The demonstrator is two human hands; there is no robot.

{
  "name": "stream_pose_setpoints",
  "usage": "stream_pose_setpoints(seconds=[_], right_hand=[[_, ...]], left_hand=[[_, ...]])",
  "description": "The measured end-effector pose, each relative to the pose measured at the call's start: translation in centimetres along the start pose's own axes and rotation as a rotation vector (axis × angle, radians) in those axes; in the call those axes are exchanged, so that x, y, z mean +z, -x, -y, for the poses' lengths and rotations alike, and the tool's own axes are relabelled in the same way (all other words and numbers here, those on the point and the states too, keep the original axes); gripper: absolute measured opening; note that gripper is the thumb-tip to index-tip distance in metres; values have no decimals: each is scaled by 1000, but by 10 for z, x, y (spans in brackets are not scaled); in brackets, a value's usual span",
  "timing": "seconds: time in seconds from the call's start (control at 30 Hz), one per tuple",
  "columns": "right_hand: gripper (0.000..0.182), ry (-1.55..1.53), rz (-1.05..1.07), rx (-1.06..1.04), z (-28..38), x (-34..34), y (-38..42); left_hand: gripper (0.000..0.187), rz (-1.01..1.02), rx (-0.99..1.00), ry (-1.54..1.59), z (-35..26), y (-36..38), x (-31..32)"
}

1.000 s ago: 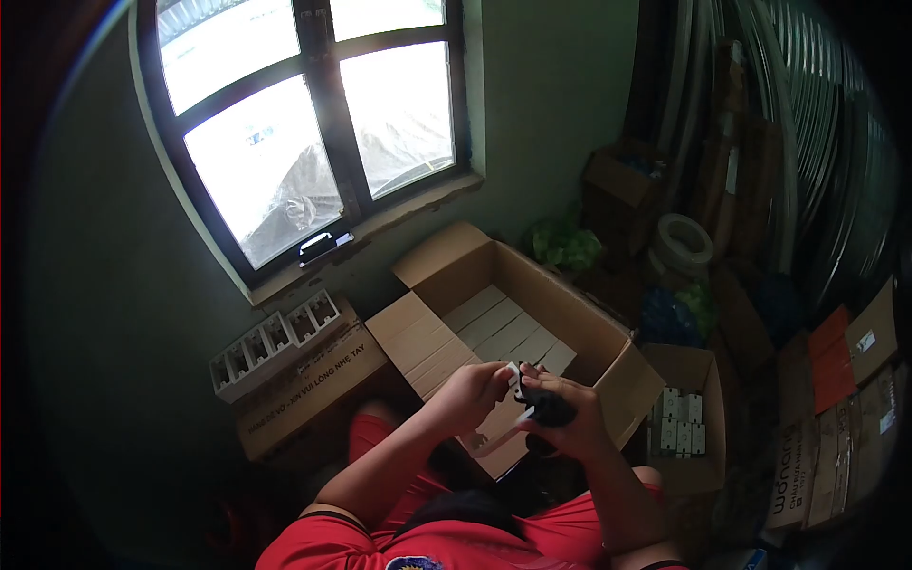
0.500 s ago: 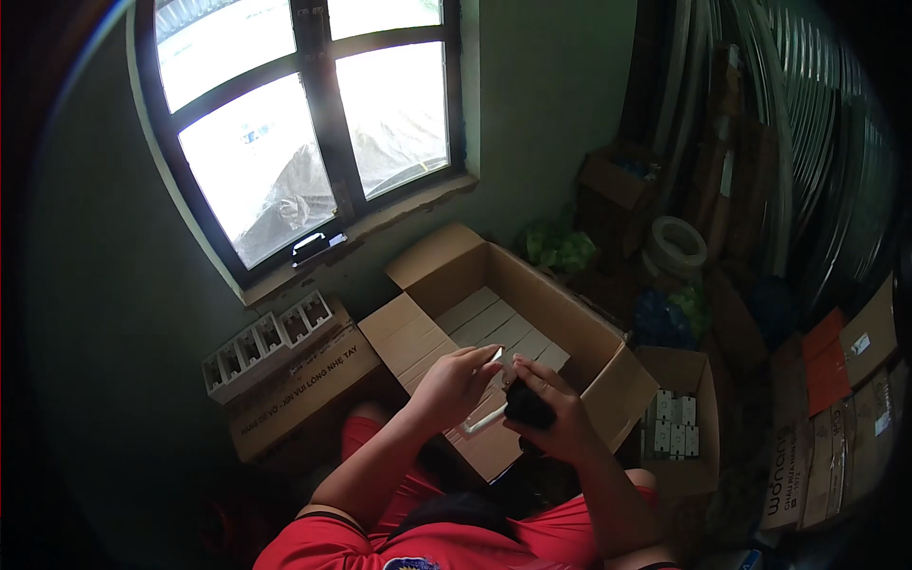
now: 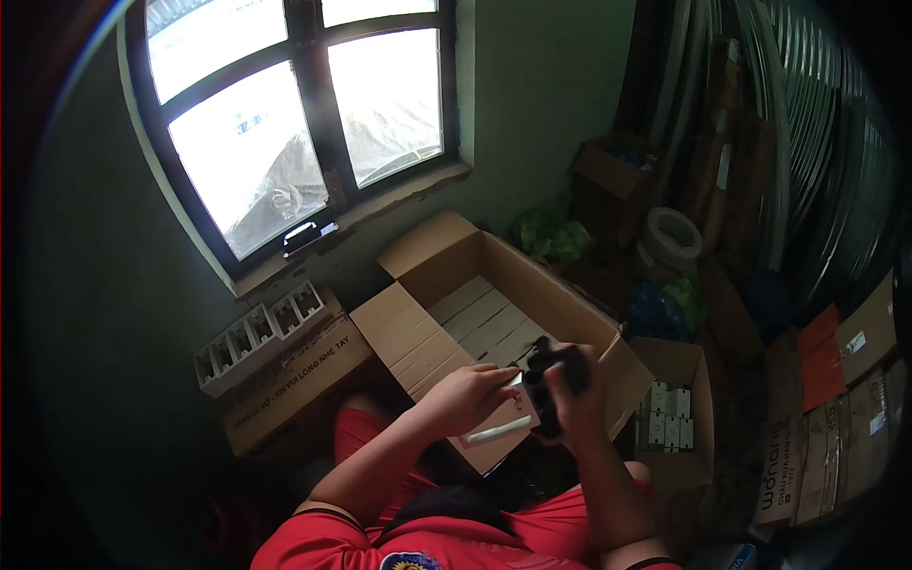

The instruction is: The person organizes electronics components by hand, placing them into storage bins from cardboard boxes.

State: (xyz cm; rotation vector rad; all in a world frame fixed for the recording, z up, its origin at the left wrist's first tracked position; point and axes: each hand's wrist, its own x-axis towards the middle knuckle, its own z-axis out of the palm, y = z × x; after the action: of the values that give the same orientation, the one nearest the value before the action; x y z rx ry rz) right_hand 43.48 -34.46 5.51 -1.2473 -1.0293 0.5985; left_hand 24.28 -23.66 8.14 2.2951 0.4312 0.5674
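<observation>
My left hand (image 3: 470, 397) is closed on a white plastic box-like piece (image 3: 499, 431), its bright long edge toward me. My right hand (image 3: 578, 389) grips a black drill-like tool (image 3: 549, 418), partly blurred; its front end is right at the white piece. Both hands are over the near flap of a large open carton (image 3: 594, 323). Inside that carton lie flat rows of white blocks (image 3: 484, 318).
Left, a row of white open-fronted boxes (image 3: 261, 328) sits on a closed carton (image 3: 294, 380). A smaller carton (image 3: 701, 442) with white plates (image 3: 670, 413) stands right. Behind are a white ring-shaped coil (image 3: 674, 237), green bags (image 3: 551, 236) and a window (image 3: 313, 123).
The black tool has turned and risen in my right hand, its body now standing more upright beside the white piece. The white piece shows more of its face. The whole view has shifted slightly.
</observation>
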Motion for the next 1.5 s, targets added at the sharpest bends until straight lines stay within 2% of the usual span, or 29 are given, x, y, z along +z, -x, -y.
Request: stream_pose_setpoints(seconds=[0.03, 0.07, 0.1, 0.13, 0.17, 0.23, 0.27, 0.33, 0.37, 0.47, 0.63, 0.73, 0.8, 0.93, 1.03, 1.07, 1.13, 1.17, 1.3, 1.4, 1.47, 1.5], right_hand=[[46, 204, 193, -294, -1, 3, -9], [65, 252, 498, -256, 3, 3, -10], [75, 242, 564, -258, 10, 3, -9], [86, 231, 629, -259, 19, 4, -10], [90, 241, 643, -278, 20, 2, -12], [98, 255, 671, -309, 19, 0, -12], [98, 274, 665, -292, 20, 0, -10], [99, 321, 658, -266, 23, -1, -11], [98, 379, 685, -283, 23, -6, -12], [90, 386, 726, -141, 35, -14, -8], [76, 187, 645, -208, 6, -6, 1], [66, 136, 613, -170, 2, -3, 2], [63, 123, 600, -163, -9, -3, 2], [52, 54, 438, -137, -6, 10, 10], [40, 5, 329, 4, 4, 18, 17], [37, 33, 319, -30, 2, 18, 17], [32, 91, 297, -97, -11, 17, 14], [25, 76, 239, -267, -19, 20, 8], [11, 70, 114, -80, -7, 16, 10], [14, 236, 214, -197, 17, 10, 8], [18, 274, 297, -145, 20, 2, 6], [18, 301, 314, -135, 25, 0, 6]], left_hand=[[33, -17, -9, 22, -1, 0, 4], [31, 7, -12, 31, 4, 1, 4], [28, 33, -15, 39, 13, 4, 3], [26, 61, -19, 47, 15, 5, 0], [20, -21, -17, 96, 13, 6, 0], [22, -17, -90, 67, 5, 8, -7], [23, -13, -133, 55, 3, 11, -7], [26, -138, -128, 114, 5, 14, -2], [27, -203, -120, 142, 6, 13, -1], [31, -304, -142, 163, 9, 12, -9], [35, -127, -45, -39, 1, 14, 2], [27, -37, -87, -159, -12, 16, 8], [24, 13, 27, -240, -11, 17, 13], [26, 47, 55, -386, -12, 16, 13], [26, 59, 91, -448, -12, 17, 13], [26, 57, 109, -460, -11, 17, 13], [30, 110, 73, -454, -15, 16, 11], [31, 137, 57, -449, -17, 16, 10], [38, -74, 71, -230, -14, 19, 12], [36, -197, 102, -90, 2, 16, 13], [33, -225, 63, -60, 1, 15, 8], [33, -170, -83, -67, -2, 15, 0]])
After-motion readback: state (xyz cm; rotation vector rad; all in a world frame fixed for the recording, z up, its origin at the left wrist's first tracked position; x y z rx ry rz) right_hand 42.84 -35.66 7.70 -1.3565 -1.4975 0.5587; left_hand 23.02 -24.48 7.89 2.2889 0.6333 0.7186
